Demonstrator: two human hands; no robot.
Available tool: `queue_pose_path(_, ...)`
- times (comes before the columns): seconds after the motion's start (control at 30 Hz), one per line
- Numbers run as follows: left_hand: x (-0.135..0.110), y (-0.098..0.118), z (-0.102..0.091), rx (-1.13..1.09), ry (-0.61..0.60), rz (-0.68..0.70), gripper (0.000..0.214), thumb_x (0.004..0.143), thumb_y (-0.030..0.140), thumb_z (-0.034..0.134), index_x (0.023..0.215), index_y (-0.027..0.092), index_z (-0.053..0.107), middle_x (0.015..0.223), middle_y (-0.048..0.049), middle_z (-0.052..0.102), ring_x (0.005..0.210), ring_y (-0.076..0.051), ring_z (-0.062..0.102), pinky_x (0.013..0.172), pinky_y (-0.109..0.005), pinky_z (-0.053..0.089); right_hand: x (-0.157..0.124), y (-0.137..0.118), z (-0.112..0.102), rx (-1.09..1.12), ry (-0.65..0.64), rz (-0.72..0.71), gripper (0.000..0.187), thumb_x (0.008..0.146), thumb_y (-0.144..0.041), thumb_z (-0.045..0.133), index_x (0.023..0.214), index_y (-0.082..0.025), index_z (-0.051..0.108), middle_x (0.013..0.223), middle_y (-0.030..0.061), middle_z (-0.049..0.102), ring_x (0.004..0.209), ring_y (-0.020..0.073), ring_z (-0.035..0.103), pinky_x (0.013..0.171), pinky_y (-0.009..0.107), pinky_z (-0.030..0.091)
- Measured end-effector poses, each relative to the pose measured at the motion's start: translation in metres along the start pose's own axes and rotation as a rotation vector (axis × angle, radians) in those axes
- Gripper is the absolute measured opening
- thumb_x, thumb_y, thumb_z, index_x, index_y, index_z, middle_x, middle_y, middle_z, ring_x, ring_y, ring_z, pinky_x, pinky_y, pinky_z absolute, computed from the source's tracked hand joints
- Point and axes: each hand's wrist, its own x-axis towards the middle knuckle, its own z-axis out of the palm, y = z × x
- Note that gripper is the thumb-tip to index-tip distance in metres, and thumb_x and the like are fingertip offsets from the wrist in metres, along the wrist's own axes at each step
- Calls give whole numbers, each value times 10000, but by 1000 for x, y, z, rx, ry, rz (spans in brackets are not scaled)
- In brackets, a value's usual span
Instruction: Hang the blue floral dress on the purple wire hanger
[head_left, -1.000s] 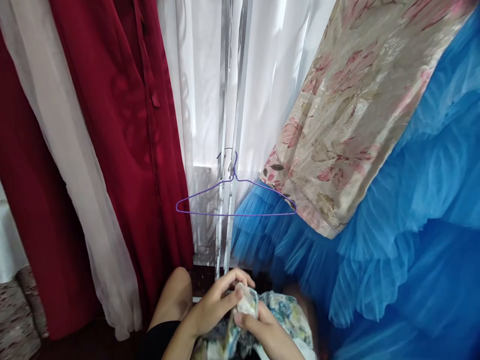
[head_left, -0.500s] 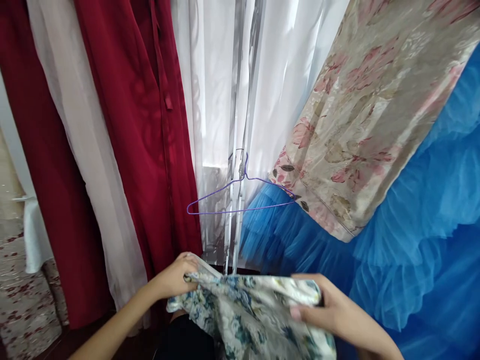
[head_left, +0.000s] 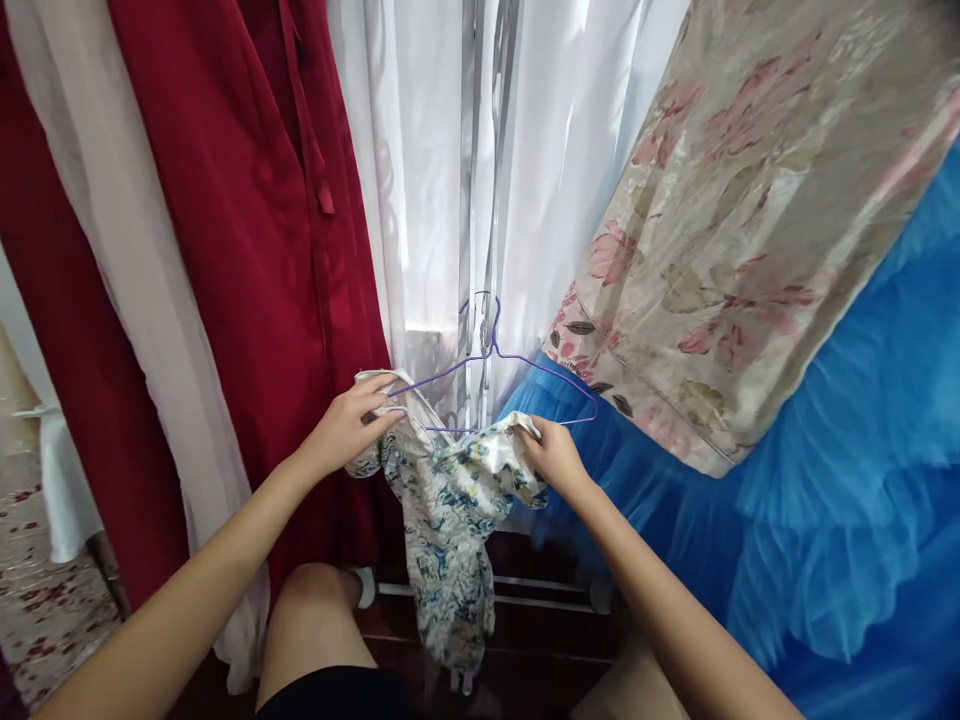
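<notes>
I hold up a small blue-and-white floral garment (head_left: 450, 500) by its top edge. My left hand (head_left: 349, 428) pinches its left corner at the left tip of a purple wire hanger (head_left: 517, 362). My right hand (head_left: 553, 455) grips the garment's right corner just below the hanger's bottom wire. The hanger hangs by its hook from a thin metal rack pole (head_left: 480, 230). The rest of the garment dangles down toward the floor between my knees.
Dark red dresses (head_left: 247, 250) and a pale sheer one (head_left: 127, 260) hang at the left. White curtain (head_left: 420, 170) behind the pole. A beige floral dress (head_left: 742, 230) and blue tulle skirt (head_left: 840, 480) fill the right. The rack's base bar (head_left: 525, 595) lies low on dark floor.
Both hands rose from my lap with the floral garment, spread it apart, and brought its top edge up to the purple hanger.
</notes>
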Motion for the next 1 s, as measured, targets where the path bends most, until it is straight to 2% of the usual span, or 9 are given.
queue_pose_path(0.1,22,15,20,-10,29,60,183,870,371,656,807,200,678,1166,-115,708,1088,-261,644,1011,-373,459,-18,-5,-5,99,-12,-52,309,942,-372,515,742,-190,664,628,7,616,586,176,532,580,256,348)
queue_pose_path(0.17,30,17,32,-20,146,48,151,865,348,659,885,199,671,966,-71,714,898,-212,656,880,-315,492,-31,-3,-15,130,9,-82,265,945,-337,506,1004,-184,714,730,18,669,623,185,572,615,265,399)
queue_pose_path(0.27,34,11,41,-26,284,24,166,844,339,687,932,198,683,855,-42,700,783,-185,637,778,-273,477,-44,11,-39,34,193,-39,610,932,-321,530,1506,-149,416,731,4,662,574,191,560,610,284,427)
queue_pose_path(0.33,32,9,43,-21,260,39,166,861,339,671,942,197,701,860,-49,708,791,-191,641,771,-275,469,-45,21,-57,-66,323,30,781,928,-360,550,1594,-108,231,676,-2,645,541,208,553,594,301,429)
queue_pose_path(0.5,33,19,32,85,150,92,167,911,317,597,871,192,701,803,-35,664,732,-181,603,708,-275,430,-18,25,-98,-225,168,44,571,913,-476,578,1371,-135,606,995,160,756,890,313,695,751,356,486)
queue_pose_path(0.57,36,24,22,149,141,80,166,905,316,605,839,195,697,791,-26,646,724,-175,588,710,-272,423,-8,17,-110,-233,89,25,415,901,-496,596,1057,-140,743,895,144,759,821,296,686,702,337,474)
queue_pose_path(0.67,38,23,6,163,214,47,150,862,341,672,856,199,721,950,-49,655,853,-183,609,792,-266,446,-4,4,-127,-71,-14,66,416,863,-532,647,699,-152,693,624,62,669,586,202,587,557,290,397)
queue_pose_path(0.83,20,-10,-8,-130,189,-194,391,803,461,754,1067,179,692,989,-57,677,826,-170,621,761,-257,475,-20,0,-143,727,-352,428,381,723,-466,804,897,-131,750,736,90,752,633,242,695,607,339,539)
queue_pose_path(1.0,-9,-34,5,-472,161,-430,465,787,553,751,1035,160,734,1009,-72,731,888,-211,642,767,-265,481,-21,0,-113,1158,-199,502,341,750,-419,765,1009,-198,743,784,85,787,851,313,771,808,403,625)
